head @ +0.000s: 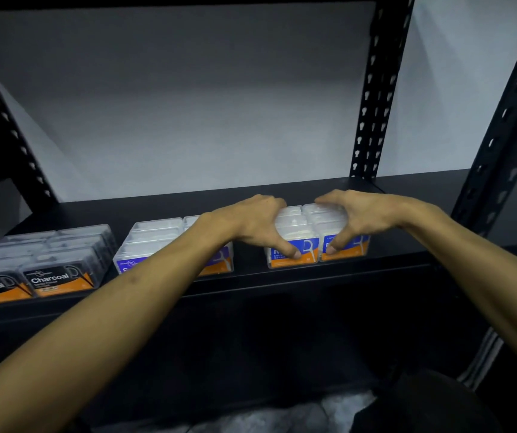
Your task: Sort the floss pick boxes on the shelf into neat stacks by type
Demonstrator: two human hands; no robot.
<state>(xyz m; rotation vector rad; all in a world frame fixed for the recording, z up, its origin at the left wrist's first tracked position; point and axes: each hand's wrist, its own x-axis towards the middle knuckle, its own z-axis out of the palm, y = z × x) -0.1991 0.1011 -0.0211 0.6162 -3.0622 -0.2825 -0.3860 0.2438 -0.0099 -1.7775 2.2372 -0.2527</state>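
Both hands, left (257, 223) and right (360, 218), clenched on clear blue-and-orange-labelled floss boxes (308, 235); black metal shelf (407, 242), grey wall (188, 104) behind, black Charcoal boxes (41, 260) far left.

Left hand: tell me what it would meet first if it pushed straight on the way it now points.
The left hand points right and slightly back, and already rests on the blue boxes. Pushed on, it would probably meet the right hand gripping the boxes' other side, though depth is hard to judge.
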